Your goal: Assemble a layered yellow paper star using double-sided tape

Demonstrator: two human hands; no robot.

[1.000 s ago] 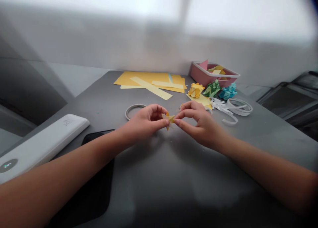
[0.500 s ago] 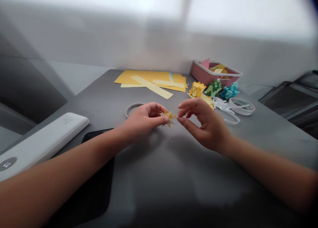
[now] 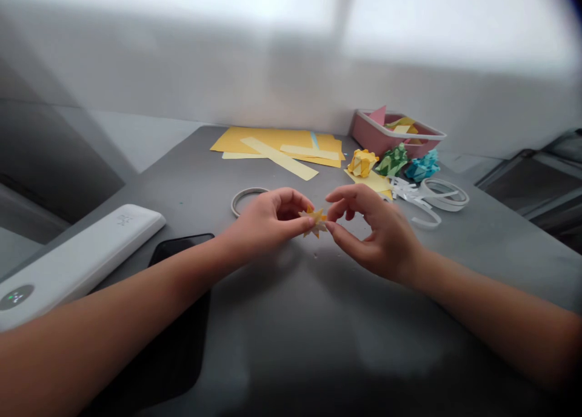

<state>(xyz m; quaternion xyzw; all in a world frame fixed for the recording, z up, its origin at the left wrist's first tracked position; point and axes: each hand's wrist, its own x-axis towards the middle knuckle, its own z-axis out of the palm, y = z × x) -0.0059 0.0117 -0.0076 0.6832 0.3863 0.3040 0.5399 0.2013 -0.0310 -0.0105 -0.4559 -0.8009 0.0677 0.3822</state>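
Note:
A small spiky yellow paper star (image 3: 315, 221) is pinched between the thumb and fingers of my left hand (image 3: 266, 223), just above the grey table (image 3: 291, 320). My right hand (image 3: 377, 232) is right beside it, thumb and forefinger curled in a pinch that reaches the star's right tips. I cannot tell whether those fingertips grip the star or only touch it.
Yellow paper sheets and strips (image 3: 277, 145) lie at the back. A pink tray (image 3: 395, 139) holds paper scraps; folded yellow (image 3: 361, 162), green (image 3: 391, 160) and blue (image 3: 422, 166) paper shapes sit before it. White strips (image 3: 431, 199), a tape ring (image 3: 245, 196), a white device (image 3: 68, 262), a black phone (image 3: 173, 320).
A second ago both hands pinched the star. Half a second ago my right hand had opened and drawn back. Now it has come back to the star's right side.

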